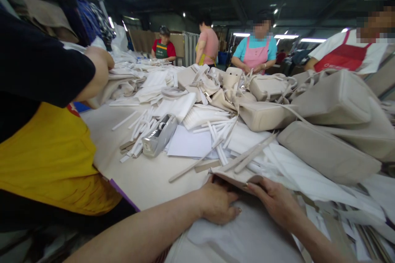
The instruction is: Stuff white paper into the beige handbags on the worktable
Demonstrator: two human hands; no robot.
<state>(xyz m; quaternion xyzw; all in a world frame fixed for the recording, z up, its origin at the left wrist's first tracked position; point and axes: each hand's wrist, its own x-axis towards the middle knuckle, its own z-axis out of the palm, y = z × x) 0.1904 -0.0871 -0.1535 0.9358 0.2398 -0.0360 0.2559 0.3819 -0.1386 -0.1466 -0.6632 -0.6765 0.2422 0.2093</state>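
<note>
A beige handbag (247,234) lies in front of me at the lower middle, its mouth turned up. My right hand (274,199) pinches the edge of that mouth, thumb on the near side. At the opening's left end is my left hand (219,201), curled at the bag's rim with some fingertips hidden under the edge. Thin beige straps (249,156) stretch away from the bag over the table. Just beyond lies a white sheet of paper (189,141), and left of it stands a clear tape dispenser (159,134).
Several beige handbags (330,152) are heaped at the right and centre back. White foam sheets (296,172) and paper strips (140,131) litter the table (120,172). A co-worker in a yellow apron (49,156) stands close at left; several others stand across the table.
</note>
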